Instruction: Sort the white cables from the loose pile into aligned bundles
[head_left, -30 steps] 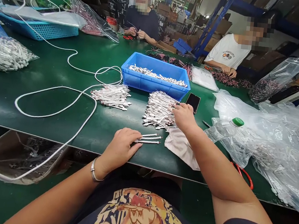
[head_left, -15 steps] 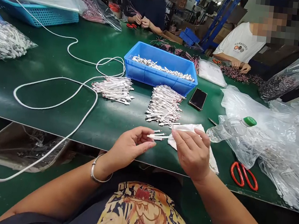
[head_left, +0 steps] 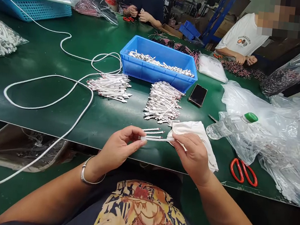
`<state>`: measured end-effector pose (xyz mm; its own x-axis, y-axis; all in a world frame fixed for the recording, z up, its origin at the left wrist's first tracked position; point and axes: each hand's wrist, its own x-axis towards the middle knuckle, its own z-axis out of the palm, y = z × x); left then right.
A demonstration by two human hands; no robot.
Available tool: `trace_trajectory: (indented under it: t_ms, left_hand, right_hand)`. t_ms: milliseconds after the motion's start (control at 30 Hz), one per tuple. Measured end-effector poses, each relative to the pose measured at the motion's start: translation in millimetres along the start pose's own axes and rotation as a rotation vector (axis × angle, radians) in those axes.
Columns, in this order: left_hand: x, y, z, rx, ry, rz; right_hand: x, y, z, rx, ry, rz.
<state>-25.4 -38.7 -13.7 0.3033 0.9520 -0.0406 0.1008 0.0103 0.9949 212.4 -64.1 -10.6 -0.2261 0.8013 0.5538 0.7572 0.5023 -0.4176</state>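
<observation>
Left hand (head_left: 118,148) and right hand (head_left: 192,154) fingers clamped on opposite ends of one white cable piece (head_left: 156,139); white cloth (head_left: 198,132) just beyond right fingers.

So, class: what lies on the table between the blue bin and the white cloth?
In the head view, a pile of short white cables lies between blue bin and white cloth.

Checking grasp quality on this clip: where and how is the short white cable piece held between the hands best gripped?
Pinch the short white cable piece at its two ends, from either side: it lies level and crosswise, thin and bendy. Left hand takes the left tip, right hand the right.
</observation>
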Motion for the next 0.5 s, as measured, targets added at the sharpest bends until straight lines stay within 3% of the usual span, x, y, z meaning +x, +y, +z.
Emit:
trace_trajectory:
  t_ms: [200, 400, 500]
  left_hand:
    - [2, 3, -5.2, 0.045, -0.025, -0.037]
    - [5, 10, -12.4, 0.072, -0.073, -0.130]
    - [7, 10, -15.6, 0.081, -0.093, -0.175]
  right_hand:
    - [1, -5, -2, 0.134, -0.050, 0.102]
    - [12, -9, 0, 0.345, -0.267, 0.372]
    - [16, -9, 4, 0.383, -0.342, 0.431]
